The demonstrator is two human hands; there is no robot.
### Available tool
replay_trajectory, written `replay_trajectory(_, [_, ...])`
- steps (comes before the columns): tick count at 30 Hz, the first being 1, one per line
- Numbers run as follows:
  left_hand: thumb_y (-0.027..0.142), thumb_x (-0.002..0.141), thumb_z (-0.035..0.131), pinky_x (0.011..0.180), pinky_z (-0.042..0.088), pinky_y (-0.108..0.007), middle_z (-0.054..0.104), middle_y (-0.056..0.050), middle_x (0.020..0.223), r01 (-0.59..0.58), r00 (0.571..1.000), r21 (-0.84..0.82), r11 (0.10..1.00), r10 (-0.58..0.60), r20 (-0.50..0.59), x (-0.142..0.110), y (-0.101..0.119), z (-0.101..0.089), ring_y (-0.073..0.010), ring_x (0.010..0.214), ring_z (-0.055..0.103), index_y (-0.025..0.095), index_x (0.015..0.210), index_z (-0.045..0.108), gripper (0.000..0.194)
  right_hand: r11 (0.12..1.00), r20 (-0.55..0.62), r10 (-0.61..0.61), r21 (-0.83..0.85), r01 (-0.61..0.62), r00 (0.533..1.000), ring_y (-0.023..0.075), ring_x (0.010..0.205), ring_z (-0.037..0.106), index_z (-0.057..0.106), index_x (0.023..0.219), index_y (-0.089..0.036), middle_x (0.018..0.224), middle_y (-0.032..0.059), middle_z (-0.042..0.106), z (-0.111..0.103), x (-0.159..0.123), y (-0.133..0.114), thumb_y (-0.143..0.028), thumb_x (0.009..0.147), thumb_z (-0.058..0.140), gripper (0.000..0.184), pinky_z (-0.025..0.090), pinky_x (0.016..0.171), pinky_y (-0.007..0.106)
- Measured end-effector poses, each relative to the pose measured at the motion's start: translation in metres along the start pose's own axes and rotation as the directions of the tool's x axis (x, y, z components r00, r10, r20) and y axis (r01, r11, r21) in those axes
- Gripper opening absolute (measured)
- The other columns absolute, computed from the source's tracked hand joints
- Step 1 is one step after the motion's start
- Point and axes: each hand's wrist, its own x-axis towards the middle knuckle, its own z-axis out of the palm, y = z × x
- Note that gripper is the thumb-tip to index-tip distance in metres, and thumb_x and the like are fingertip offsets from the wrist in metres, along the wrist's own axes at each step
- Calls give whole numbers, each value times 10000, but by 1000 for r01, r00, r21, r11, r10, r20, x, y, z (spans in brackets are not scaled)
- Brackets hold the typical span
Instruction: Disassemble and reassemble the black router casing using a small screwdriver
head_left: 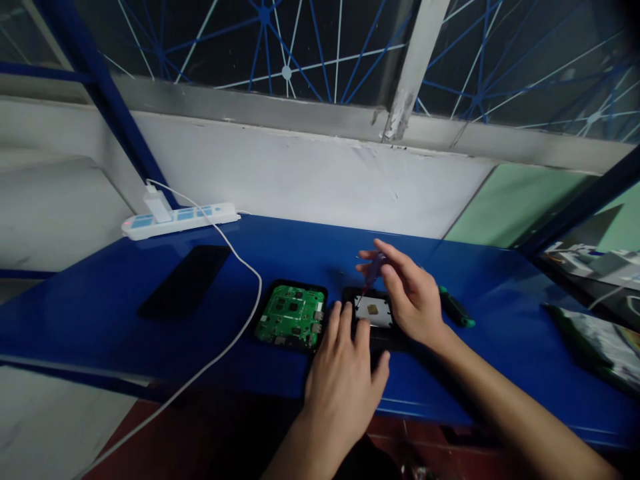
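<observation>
My right hand [413, 293] grips a small screwdriver [373, 272] with a purplish handle, its shaft slanting down to the upper left corner of a black plastic casing [390, 341]. Inside that casing lies a silvery metal plate [381, 311] with a brownish square pad at its middle. My left hand [345, 367] lies with fingers stretched out over the casing's near left edge, and nothing is held in it. Just left of it, a green circuit board [290, 313] sits in a second black casing half. My palm hides part of the first casing.
A green-and-black tool [456, 308] lies right of my right hand. A dark flat slab [185, 281] rests at left, beside a white cable [225, 353] running from a power strip [183, 221]. A plastic packet [600, 343] lies far right on the blue table [500, 373].
</observation>
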Motion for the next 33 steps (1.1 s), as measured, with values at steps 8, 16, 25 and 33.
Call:
replay_trajectory(8, [328,901,634,1065,490,-553,515,-213,1459,6,1000,-28,1000,-5,18,-1,1,-2,-381,1396,439,121,1256,535,423,998,-171,-49,-57,40,984,193,794,654,635,1199,-325,935,25,597,3,-3,16,-247,879,697,335,615,713,421])
replay_trajectory(16, [345,912,630,1084,476,-538,504,-205,1470,-1,999,-24,1000,2,34,1,-1,-2,-379,1412,413,111,1284,525,452,998,-56,-27,-55,24,998,206,996,697,481,1435,-379,1240,50,640,-2,-1,4,-206,1017,421,456,577,899,471])
replay_trajectory(25, [340,914,627,1064,491,-545,512,-205,1463,-4,999,-29,1000,5,38,0,0,-3,-380,1404,425,119,1263,537,423,991,-115,-57,-125,43,992,224,914,615,604,1244,-348,1021,54,549,-3,-2,11,-265,898,669,362,607,719,419])
replay_trajectory(33, [353,923,620,1097,462,-527,526,-177,1458,-19,998,-37,999,21,66,-1,0,-5,-357,1408,424,139,1285,544,428,996,0,-42,-81,42,999,237,1068,645,482,1416,-338,1290,94,505,-3,-3,5,-287,981,511,439,614,802,438])
